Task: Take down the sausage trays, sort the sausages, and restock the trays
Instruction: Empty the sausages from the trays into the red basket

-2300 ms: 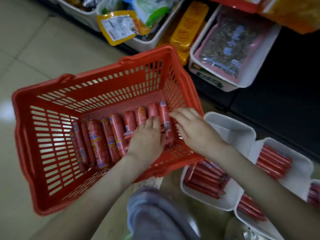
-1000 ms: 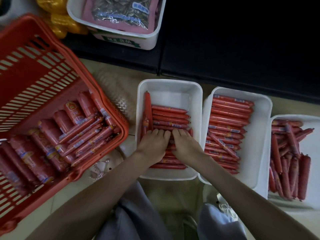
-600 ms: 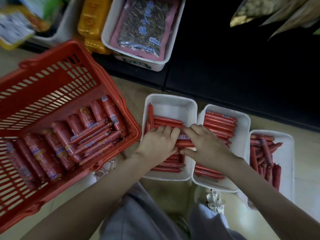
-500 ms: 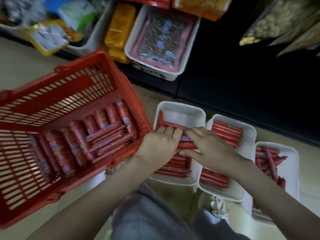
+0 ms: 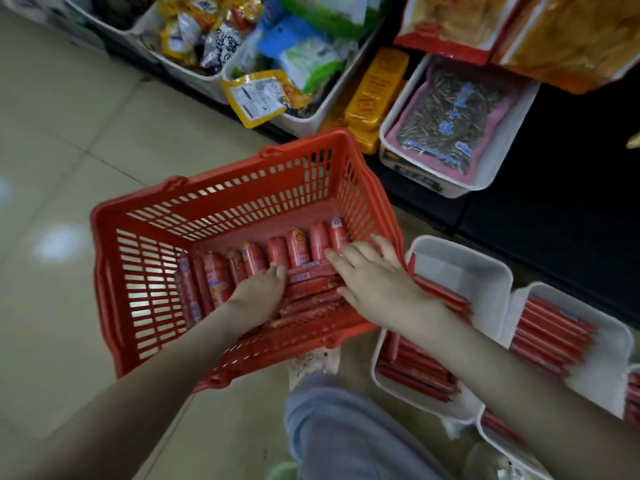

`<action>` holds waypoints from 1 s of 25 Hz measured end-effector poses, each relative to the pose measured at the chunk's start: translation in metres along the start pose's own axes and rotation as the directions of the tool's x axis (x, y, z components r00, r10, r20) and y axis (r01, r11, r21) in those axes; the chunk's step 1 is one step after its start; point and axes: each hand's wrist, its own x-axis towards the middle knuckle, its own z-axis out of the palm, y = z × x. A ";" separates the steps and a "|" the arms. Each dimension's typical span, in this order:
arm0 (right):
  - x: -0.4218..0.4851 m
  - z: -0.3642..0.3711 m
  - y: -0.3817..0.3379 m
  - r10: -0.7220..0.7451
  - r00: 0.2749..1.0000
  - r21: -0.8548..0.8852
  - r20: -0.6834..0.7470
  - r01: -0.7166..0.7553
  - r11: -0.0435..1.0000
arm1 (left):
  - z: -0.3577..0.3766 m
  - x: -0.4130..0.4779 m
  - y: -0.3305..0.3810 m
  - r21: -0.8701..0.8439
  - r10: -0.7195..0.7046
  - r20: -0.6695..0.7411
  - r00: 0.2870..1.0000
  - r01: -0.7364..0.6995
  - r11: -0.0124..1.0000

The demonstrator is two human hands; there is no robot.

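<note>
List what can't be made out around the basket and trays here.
Head view: the left hand and right hand cover part of the thin sausages in the red basket; the left hand's grip cannot be told.
Labels on the thick sausages: blurred, unreadable.
Third tray: cut off by the right edge.
Nearest tray: right forearm hides part.

Fat sausages (image 5: 294,249) in a row in red basket (image 5: 221,199); thin sticks (image 5: 311,299) piled crosswise in front. 2 white trays (image 5: 460,268) at rt, w/ thin sticks laid parallel.
</note>
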 end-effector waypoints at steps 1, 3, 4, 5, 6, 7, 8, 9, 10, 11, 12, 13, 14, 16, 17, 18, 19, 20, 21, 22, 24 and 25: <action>0.000 0.007 0.004 0.015 0.998 -0.026 -0.067 -0.016 1.000 | 0.013 0.012 -0.002 -0.030 -0.031 0.095 0.995 0.034 0.999; -0.004 0.022 0.018 0.035 0.988 -0.057 -0.150 -0.044 0.997 | 0.029 0.030 0.003 -0.038 -0.029 0.151 0.988 0.035 0.999; -0.007 0.029 0.025 0.031 0.986 -0.068 -0.165 -0.043 0.997 | 0.032 0.036 0.008 -0.048 -0.018 0.153 0.988 0.025 0.999; -0.010 0.037 0.031 0.018 0.985 -0.070 -0.171 -0.030 0.997 | 0.032 0.040 0.016 -0.078 -0.011 0.154 0.988 0.024 0.997; -0.013 0.042 0.036 0.001 0.982 -0.062 -0.187 -0.012 0.998 | 0.031 0.043 0.023 -0.164 -0.027 0.155 0.988 0.053 0.985; -0.016 0.046 0.041 -0.011 0.977 -0.045 -0.213 0.002 0.999 | 0.026 0.044 0.033 -0.272 -0.060 0.144 0.988 0.098 0.957; -0.020 0.047 0.044 -0.012 0.968 -0.013 -0.253 0.009 1.000 | 0.018 0.042 0.042 -0.376 -0.100 0.092 0.991 0.127 0.918; -0.026 0.047 0.048 0.014 0.953 0.044 -0.302 -0.001 0.999 | 0.007 0.038 0.054 -0.446 -0.138 0.005 0.990 0.126 0.886; -0.032 0.048 0.052 0.069 0.934 0.127 -0.350 -0.026 0.992 | -0.007 0.032 0.068 -0.497 -0.165 -0.125 0.978 0.082 0.864; -0.040 0.048 0.056 0.153 0.908 0.230 -0.391 -0.064 0.971 | -0.020 0.024 0.084 -0.545 -0.178 -0.270 0.946 0.002 0.839; -0.051 0.054 0.065 0.263 0.883 0.340 -0.389 -0.128 0.932 | -0.035 0.015 0.103 -0.569 -0.171 -0.422 0.890 -0.113 0.815; -0.061 0.063 0.075 0.383 0.861 0.434 -0.334 -0.220 0.874 | -0.046 0.008 0.123 -0.552 -0.147 -0.539 0.830 -0.216 0.806; -0.071 0.076 0.088 0.492 0.842 0.488 -0.224 -0.340 0.804 | -0.051 0.005 0.142 -0.497 -0.102 -0.614 0.783 -0.283 0.820; -0.088 0.111 0.115 0.616 0.786 0.427 0.051 -0.574 0.698 | -0.045 0.007 0.181 -0.292 0.059 -0.590 0.805 -0.281 0.914; -0.095 0.130 0.127 0.630 0.759 0.368 0.165 -0.640 0.675 | -0.036 0.010 0.198 -0.153 0.127 -0.501 0.856 -0.233 0.960; -0.099 0.145 0.136 0.623 0.743 0.325 0.244 -0.668 0.669 | -0.026 0.013 0.208 -0.033 0.146 -0.425 0.893 -0.176 0.984; -0.100 0.158 0.143 0.609 0.738 0.299 0.291 -0.675 0.674 | -0.018 0.014 0.214 0.054 0.140 -0.397 0.907 -0.129 0.990; -0.100 0.170 0.150 0.595 0.736 0.277 0.323 -0.675 0.684 | -0.014 0.014 0.216 0.098 0.130 -0.409 0.903 -0.098 0.990; -0.099 0.178 0.156 0.580 0.739 0.242 0.343 -0.666 0.705 | -0.013 0.014 0.217 0.123 0.130 -0.459 0.879 -0.082 0.989; -0.097 0.185 0.162 0.569 0.740 0.201 0.359 -0.657 0.726 | -0.013 0.015 0.219 0.151 0.144 -0.498 0.855 -0.078 0.985; -0.090 0.192 0.175 0.559 0.730 0.148 0.394 -0.650 0.745 | -0.016 0.016 0.220 0.175 0.165 -0.530 0.832 -0.083 0.981; -0.089 0.195 0.180 0.540 0.725 0.163 0.427 -0.649 0.743 | -0.016 0.016 0.221 0.188 0.171 -0.528 0.832 -0.082 0.979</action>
